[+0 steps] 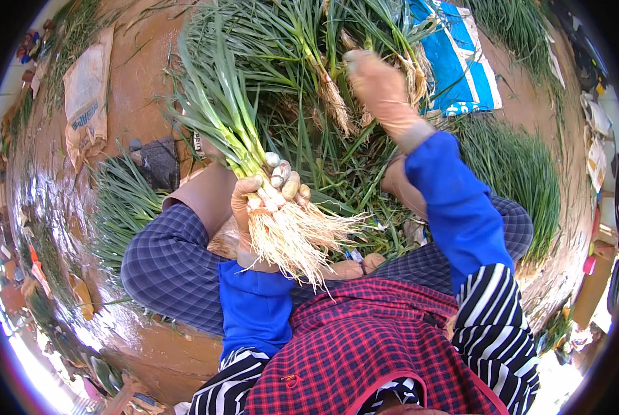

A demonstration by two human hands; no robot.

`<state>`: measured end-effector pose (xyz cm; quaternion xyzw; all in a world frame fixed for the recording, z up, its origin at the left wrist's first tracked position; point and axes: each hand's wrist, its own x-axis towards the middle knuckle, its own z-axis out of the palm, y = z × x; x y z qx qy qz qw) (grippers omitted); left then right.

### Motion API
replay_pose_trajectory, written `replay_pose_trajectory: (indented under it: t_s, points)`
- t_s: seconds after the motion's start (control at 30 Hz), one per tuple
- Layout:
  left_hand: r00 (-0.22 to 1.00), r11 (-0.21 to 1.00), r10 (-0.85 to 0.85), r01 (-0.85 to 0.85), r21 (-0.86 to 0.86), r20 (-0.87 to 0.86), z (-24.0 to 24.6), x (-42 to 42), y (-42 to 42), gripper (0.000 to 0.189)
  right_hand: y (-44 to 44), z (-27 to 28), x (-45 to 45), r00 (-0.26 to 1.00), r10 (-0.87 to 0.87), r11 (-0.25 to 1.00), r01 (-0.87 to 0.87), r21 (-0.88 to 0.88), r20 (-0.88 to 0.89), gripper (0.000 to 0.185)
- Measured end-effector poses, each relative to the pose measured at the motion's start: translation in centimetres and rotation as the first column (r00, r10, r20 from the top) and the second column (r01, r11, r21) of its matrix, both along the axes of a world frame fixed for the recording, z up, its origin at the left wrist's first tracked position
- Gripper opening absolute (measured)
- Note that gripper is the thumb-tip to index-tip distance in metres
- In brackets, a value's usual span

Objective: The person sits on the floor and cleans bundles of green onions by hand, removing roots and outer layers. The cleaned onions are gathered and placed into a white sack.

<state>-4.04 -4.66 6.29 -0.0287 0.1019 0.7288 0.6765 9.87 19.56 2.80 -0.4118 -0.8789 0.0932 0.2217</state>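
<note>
My left hand [244, 194] is closed around a bunch of green garlic or scallion plants [237, 135], just above their roots. Pale coverings sit on some of its fingertips. The long green leaves point up and away, while a dense tuft of whitish roots [299, 238] hangs towards my lap. Blurred, my right hand [379, 85] hovers over or at the large heap of similar plants [268, 57] before me. Its fingers look curled, but whether they hold a stalk is not visible. Rooted stalks [335, 101] lie close to its left.
A blue-and-white printed sack [462, 57] lies right of the heap. More bundled greens stand right [516, 181] and left [125, 207] of my checked-trousered knees. A whitish sack [86, 96] rests on the wet brown floor [138, 78]. Loose leaves [351, 187] cover the ground between my legs.
</note>
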Motion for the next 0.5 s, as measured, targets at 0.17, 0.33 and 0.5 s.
replay_pose_trajectory:
  t_s: [0.17,0.33,0.5]
  points:
    - [0.997,0.997,-0.073,0.073,-0.002,0.027,0.0,1.0,2.1,0.03,3.4,-8.1,-2.1,0.959,-0.237,0.879,0.281,-0.386,0.157,0.031]
    - [1.0,1.0,-0.019,0.019,0.006,-0.001,-0.3,0.2,0.6,0.029,3.6,-4.9,0.9,0.951,-0.24,0.898,0.141,-0.417,-0.195,0.029]
    - [0.999,0.999,-0.046,0.046,0.019,0.005,0.0,0.6,0.6,0.028,2.2,-3.1,7.6,0.884,-0.32,0.629,-0.07,-0.774,-0.34,0.024]
